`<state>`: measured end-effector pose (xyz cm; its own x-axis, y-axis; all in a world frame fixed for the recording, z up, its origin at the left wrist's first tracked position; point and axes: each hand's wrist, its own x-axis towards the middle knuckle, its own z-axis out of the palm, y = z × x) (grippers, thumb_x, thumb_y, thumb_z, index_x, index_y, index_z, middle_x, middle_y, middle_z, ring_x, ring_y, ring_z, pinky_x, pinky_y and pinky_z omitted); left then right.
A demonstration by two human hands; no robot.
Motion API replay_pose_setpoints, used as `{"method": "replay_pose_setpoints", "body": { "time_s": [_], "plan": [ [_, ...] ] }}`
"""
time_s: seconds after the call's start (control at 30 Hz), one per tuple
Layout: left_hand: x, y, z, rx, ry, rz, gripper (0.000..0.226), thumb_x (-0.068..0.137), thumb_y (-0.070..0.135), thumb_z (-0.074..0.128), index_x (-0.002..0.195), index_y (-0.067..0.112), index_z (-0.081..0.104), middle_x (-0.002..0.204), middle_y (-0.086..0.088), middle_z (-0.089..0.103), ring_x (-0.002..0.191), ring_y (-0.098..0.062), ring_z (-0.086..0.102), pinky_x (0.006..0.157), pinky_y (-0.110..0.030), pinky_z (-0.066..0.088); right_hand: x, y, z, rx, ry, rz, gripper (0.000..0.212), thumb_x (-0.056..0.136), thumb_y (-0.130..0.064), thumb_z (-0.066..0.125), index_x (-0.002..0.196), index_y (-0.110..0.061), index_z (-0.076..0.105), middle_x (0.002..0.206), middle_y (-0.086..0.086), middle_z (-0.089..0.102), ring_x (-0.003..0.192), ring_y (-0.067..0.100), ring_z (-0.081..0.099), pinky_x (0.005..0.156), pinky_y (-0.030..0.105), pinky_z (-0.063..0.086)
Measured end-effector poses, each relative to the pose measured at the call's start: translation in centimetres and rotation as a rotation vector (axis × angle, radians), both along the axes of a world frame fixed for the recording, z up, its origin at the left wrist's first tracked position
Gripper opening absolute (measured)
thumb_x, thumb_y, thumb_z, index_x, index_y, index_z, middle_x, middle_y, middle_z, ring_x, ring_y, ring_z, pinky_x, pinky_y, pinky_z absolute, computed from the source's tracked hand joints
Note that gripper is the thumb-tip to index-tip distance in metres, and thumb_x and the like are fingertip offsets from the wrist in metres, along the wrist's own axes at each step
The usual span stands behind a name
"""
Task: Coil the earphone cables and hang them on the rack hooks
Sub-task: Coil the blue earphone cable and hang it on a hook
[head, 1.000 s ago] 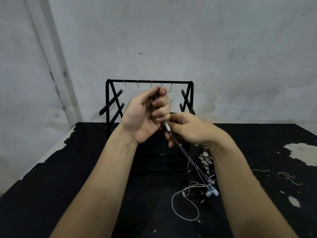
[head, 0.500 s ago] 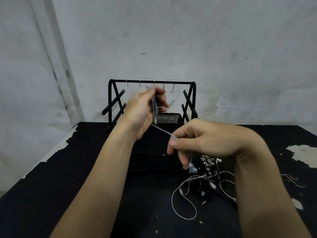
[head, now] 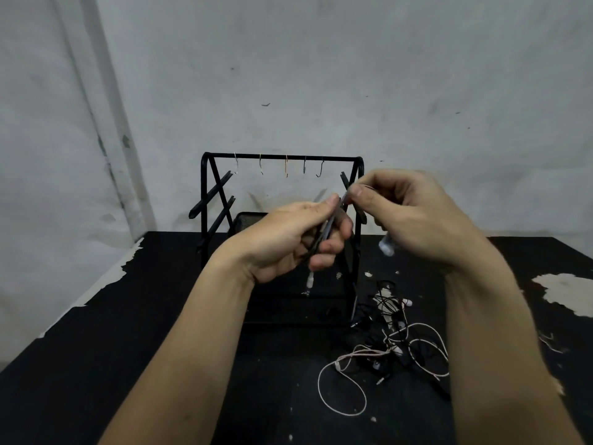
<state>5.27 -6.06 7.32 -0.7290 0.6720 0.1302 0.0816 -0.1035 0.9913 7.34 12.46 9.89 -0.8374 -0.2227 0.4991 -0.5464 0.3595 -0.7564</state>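
Observation:
My left hand [head: 288, 239] grips a grey earphone cable [head: 327, 228] wound into loops around its fingers, and the cable's white plug [head: 310, 280] dangles below the palm. My right hand [head: 407, 216] pinches the same cable's free end just right of the left thumb, with a pale earbud [head: 386, 247] hanging under it. Behind both hands stands the black rack [head: 279, 157] with several small bare hooks [head: 286, 167] on its top bar. A tangle of pink, white and black earphone cables [head: 391, 345] lies on the table at the right.
The black tabletop [head: 96, 364] has worn pale patches [head: 568, 292] at the right and a chipped left edge. A black mesh tray forms the rack's base [head: 298, 306]. A grey wall stands close behind the rack.
My right hand rose from below the left hand to the level of the left thumb, carrying the cable end up. The earbuds lifted off the table pile. More cable sits wound on my left hand.

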Motion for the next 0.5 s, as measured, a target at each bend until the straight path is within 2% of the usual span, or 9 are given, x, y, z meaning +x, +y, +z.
{"method": "replay_pose_setpoints", "body": {
  "time_s": [0.1,0.2,0.27,0.43,0.5],
  "plan": [
    [0.4,0.2,-0.2,-0.016,-0.028,-0.092,0.044,0.094,0.049,0.042,0.076,0.012,0.059,0.058,0.000,0.037,0.048,-0.013,0.031,0.049,-0.022,0.025,-0.7,-1.1,-0.6,-0.151,-0.019,0.032,0.011,0.096,-0.014,0.063,0.088,-0.010,0.068,0.060,-0.006,0.055,0.049,0.007,0.048,0.040,0.019,0.041],
    [0.1,0.0,-0.2,0.002,-0.006,-0.096,0.041,0.099,0.042,0.040,0.074,0.014,0.056,0.058,0.003,0.033,0.047,-0.010,0.026,0.050,-0.024,0.018,-1.8,-2.4,-1.9,-0.284,-0.173,0.094,0.014,0.097,-0.023,0.063,0.086,-0.014,0.067,0.053,-0.003,0.056,0.043,0.011,0.048,0.039,0.021,0.036],
    [-0.2,-0.5,-0.2,0.026,-0.002,-0.068,0.040,0.100,0.039,0.039,0.073,0.015,0.056,0.058,0.004,0.031,0.047,-0.009,0.024,0.050,-0.026,0.015,-2.7,-3.1,-2.7,-0.387,-0.264,0.144,0.017,0.093,-0.029,0.066,0.080,-0.020,0.069,0.060,0.004,0.058,0.054,0.020,0.050,0.054,0.028,0.037],
    [-0.9,-1.1,0.0,0.198,-0.048,-0.085,0.035,0.102,0.033,0.039,0.074,0.013,0.050,0.060,0.003,0.024,0.045,-0.008,0.019,0.047,-0.026,0.013,-3.9,-4.8,-4.4,-0.491,-0.438,0.264,0.033,0.095,-0.024,0.060,0.063,-0.025,0.067,0.064,0.002,0.062,0.063,0.021,0.051,0.070,0.042,0.038],
    [-1.3,-1.2,0.1,0.279,-0.100,-0.068,0.034,0.101,0.032,0.039,0.073,0.014,0.048,0.060,0.004,0.020,0.044,-0.007,0.017,0.045,-0.024,0.014,-3.9,-5.5,-4.8,-0.508,-0.467,0.271,0.037,0.098,-0.019,0.058,0.063,-0.025,0.070,0.064,0.004,0.063,0.061,0.020,0.052,0.066,0.037,0.037]
  ]
}}
